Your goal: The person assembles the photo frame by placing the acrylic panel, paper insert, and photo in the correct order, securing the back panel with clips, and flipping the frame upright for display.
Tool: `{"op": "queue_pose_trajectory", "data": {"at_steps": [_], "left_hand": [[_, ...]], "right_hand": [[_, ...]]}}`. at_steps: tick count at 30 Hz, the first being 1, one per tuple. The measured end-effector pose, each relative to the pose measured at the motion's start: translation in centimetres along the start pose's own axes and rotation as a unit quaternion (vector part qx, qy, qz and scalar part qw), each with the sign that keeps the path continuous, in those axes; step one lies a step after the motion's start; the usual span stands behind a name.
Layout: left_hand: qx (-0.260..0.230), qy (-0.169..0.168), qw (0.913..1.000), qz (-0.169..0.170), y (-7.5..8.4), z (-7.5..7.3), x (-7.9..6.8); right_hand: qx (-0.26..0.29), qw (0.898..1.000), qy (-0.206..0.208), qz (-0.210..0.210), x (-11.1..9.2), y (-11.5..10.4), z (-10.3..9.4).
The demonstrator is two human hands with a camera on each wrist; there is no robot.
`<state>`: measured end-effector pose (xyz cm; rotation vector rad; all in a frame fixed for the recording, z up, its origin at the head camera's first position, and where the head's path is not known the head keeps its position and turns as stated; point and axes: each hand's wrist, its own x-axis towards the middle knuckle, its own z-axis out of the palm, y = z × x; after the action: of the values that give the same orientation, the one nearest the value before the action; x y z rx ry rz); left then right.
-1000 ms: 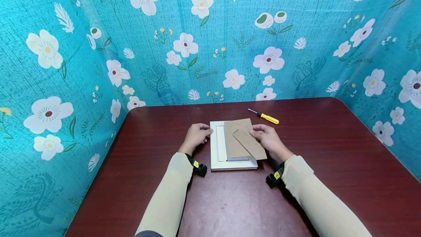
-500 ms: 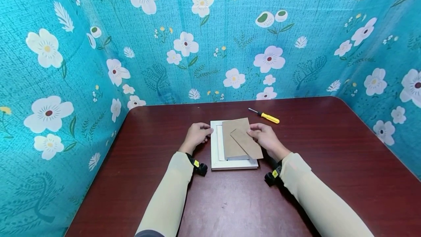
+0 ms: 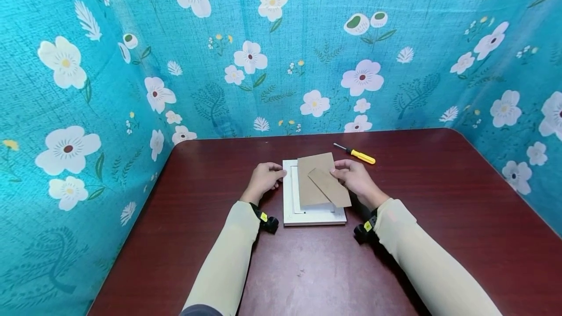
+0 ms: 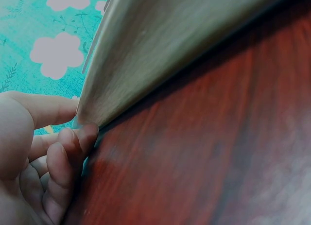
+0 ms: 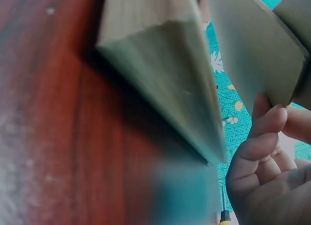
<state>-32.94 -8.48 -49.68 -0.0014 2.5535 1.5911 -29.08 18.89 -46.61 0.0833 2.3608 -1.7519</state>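
A white picture frame [image 3: 288,199] lies on the table. My left hand [image 3: 263,179] pinches its left edge; in the left wrist view the thumb and fingertips meet the corner of the frame's side [image 4: 155,45]. My right hand [image 3: 357,179] holds a brown backing board [image 3: 309,187] by its right edge. A slanting stand leg [image 3: 331,189] sticks out from the board's back. The board is over the frame's opening, covering much of it. In the right wrist view, the board [image 5: 262,50] is raised apart from the frame [image 5: 170,84], between thumb and fingers.
A screwdriver [image 3: 362,156] with a yellow handle lies behind the right hand. The dark red table [image 3: 210,160] ends at a blue flowered cloth [image 3: 246,96] along the back and sides.
My right hand has shifted the backing board a little left, then up and away from the frame's near side. The left hand keeps its place at the frame's left edge.
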Motion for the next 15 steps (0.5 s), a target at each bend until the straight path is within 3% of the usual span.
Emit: {"op": "queue_pose_trajectory", "data": {"at_steps": [15], "left_hand": [[-0.003, 0.004, 1.0, -0.002, 0.24, 0.15, -0.03]], "right_hand": [[0.011, 1.0, -0.008, -0.011, 0.6, -0.08, 0.85]]}}
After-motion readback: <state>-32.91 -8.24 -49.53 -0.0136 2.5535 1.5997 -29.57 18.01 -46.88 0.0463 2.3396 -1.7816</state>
